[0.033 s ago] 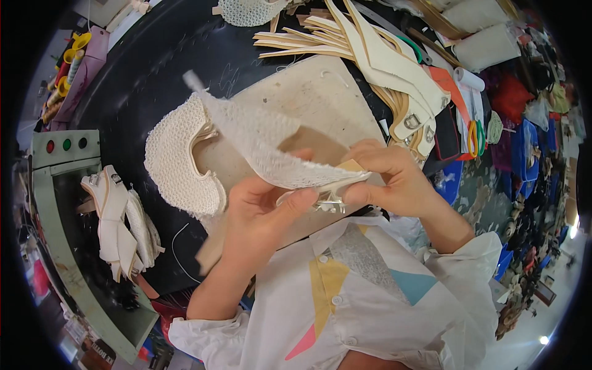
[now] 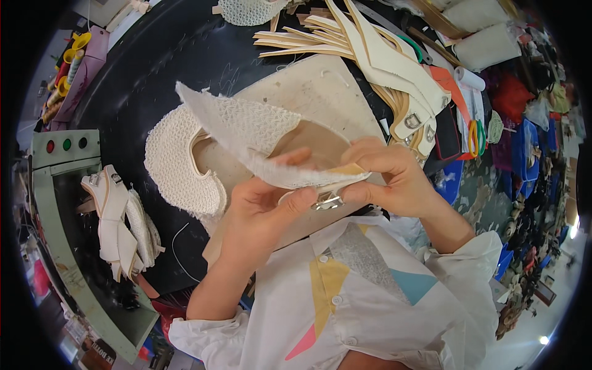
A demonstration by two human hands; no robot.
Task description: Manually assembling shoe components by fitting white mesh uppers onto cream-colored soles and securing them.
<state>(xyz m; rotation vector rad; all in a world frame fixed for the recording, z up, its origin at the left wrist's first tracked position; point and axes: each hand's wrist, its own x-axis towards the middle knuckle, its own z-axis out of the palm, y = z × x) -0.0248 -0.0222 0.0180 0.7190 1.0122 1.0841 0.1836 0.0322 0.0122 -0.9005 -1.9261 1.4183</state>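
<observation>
Between both hands, over a pale work board [image 2: 345, 86], I hold a cream woven shoe upper [image 2: 262, 126] with a tan lining. A metal buckle [image 2: 330, 202] hangs at its near edge, between my thumbs. My left hand [image 2: 262, 206] grips the upper from the left, with the thumb in front and some fingers behind it. My right hand [image 2: 388, 169] pinches its right end, where a strip of tan lining shows. Left of the held upper, several curved woven pieces [image 2: 172, 151] lie stacked, partly hidden behind it.
Cream strap pieces with buckles [image 2: 394, 68] are piled at the far right. More strapped pieces [image 2: 114, 216] lie at the left beside a green machine frame [image 2: 65, 145] with coloured buttons. Yellow-handled scissors [image 2: 473, 139] sit at the right; thread spools [image 2: 65, 71] stand far left.
The held upper's free far end has swung slightly down and left, and more of its woven face and lining shows. The buckle has turned a little. Both hands keep nearly the same place.
</observation>
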